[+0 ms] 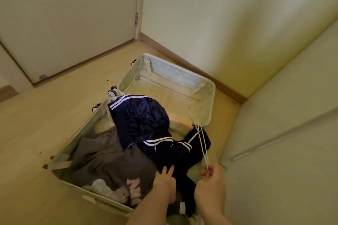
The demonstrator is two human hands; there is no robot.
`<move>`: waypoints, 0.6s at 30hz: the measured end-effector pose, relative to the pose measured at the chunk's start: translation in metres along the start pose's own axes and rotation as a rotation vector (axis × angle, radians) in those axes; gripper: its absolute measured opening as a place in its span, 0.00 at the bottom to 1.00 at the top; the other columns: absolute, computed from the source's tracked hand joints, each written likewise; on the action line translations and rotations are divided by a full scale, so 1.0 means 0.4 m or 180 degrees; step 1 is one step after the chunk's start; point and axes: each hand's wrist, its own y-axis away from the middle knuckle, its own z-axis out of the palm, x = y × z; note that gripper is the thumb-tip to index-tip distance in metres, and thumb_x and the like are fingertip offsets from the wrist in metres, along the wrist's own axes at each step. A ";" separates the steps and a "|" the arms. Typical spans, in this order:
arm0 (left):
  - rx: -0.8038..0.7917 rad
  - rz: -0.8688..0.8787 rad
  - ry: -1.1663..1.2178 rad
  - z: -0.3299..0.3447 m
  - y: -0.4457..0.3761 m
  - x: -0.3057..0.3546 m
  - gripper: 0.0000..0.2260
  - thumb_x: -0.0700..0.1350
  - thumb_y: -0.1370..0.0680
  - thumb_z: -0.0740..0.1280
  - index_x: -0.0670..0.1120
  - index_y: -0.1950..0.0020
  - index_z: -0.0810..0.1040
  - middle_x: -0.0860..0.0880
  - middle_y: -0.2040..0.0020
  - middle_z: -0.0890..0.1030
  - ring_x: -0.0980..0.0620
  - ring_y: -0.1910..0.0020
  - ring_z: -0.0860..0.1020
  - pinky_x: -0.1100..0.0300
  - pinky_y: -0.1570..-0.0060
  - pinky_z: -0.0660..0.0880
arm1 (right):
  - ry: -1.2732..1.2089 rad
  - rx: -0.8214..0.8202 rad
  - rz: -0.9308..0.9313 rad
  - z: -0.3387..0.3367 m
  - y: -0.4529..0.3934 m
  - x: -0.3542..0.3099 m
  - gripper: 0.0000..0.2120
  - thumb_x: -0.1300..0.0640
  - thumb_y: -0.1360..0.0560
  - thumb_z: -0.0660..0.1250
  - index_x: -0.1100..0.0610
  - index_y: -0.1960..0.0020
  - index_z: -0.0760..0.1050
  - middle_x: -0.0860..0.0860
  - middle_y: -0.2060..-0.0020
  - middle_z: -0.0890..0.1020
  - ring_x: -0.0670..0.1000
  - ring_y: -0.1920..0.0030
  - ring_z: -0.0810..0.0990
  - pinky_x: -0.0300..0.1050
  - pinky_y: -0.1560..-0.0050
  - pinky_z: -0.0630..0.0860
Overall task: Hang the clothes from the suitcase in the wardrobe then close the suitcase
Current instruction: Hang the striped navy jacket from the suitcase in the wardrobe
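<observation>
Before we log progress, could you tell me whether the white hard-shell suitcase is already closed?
No, the white hard-shell suitcase lies open on the floor, clothes still piled in its near half.

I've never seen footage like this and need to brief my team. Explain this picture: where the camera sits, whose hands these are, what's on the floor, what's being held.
There is no machine here. One wide camera is worn on a person's head and looks down, so the two bare arms coming in from the bottom edge are the wearer's own.

On the floor lies an open pale suitcase near a wall corner. Its far half looks empty; its near half holds clothes: a navy jacket with white stripes, a grey garment and some small pale pieces.

The left hand reaches with straight fingers onto the dark cloth. The right hand pinches thin white cords that run up to the suitcase edge. What the cords belong to is unclear.
</observation>
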 end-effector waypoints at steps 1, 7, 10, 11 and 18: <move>-0.0053 -0.0031 -0.0078 0.012 -0.013 0.004 0.30 0.45 0.21 0.66 0.42 0.20 0.61 0.44 0.18 0.39 0.37 0.19 0.43 0.36 0.23 0.51 | -0.0031 0.0018 -0.0002 0.004 -0.004 0.011 0.16 0.71 0.24 0.57 0.50 0.50 0.72 0.47 0.54 0.79 0.51 0.54 0.77 0.47 0.55 0.70; 0.0362 -0.0156 0.0219 -0.028 -0.004 0.002 0.25 0.45 0.22 0.66 0.43 0.25 0.68 0.41 0.27 0.68 0.39 0.27 0.65 0.37 0.22 0.49 | -0.0125 0.0095 -0.0116 0.011 -0.019 0.014 0.14 0.68 0.22 0.58 0.50 0.47 0.73 0.45 0.54 0.78 0.46 0.55 0.76 0.43 0.61 0.68; 0.0975 -0.0192 0.1021 -0.115 0.058 -0.039 0.14 0.40 0.24 0.67 0.47 0.39 0.80 0.44 0.38 0.79 0.43 0.38 0.76 0.50 0.31 0.70 | -0.0285 0.0097 -0.0211 -0.011 -0.001 -0.008 0.13 0.67 0.21 0.58 0.51 0.46 0.73 0.46 0.55 0.78 0.44 0.57 0.75 0.44 0.59 0.69; 0.1115 -0.0241 0.1323 -0.140 0.079 -0.057 0.13 0.41 0.24 0.68 0.49 0.40 0.80 0.45 0.40 0.79 0.43 0.39 0.77 0.52 0.37 0.74 | -0.0334 0.0090 -0.0243 -0.017 0.006 -0.016 0.13 0.67 0.20 0.58 0.51 0.46 0.73 0.47 0.55 0.78 0.44 0.57 0.75 0.44 0.57 0.70; 0.1490 -0.0550 0.1899 -0.237 0.376 -0.158 0.09 0.54 0.24 0.72 0.49 0.57 0.78 0.51 0.58 0.78 0.50 0.55 0.77 0.58 0.55 0.72 | -0.0759 -0.0040 -0.0711 -0.133 0.145 -0.112 0.14 0.66 0.18 0.57 0.48 0.51 0.72 0.49 0.56 0.79 0.47 0.56 0.78 0.41 0.57 0.72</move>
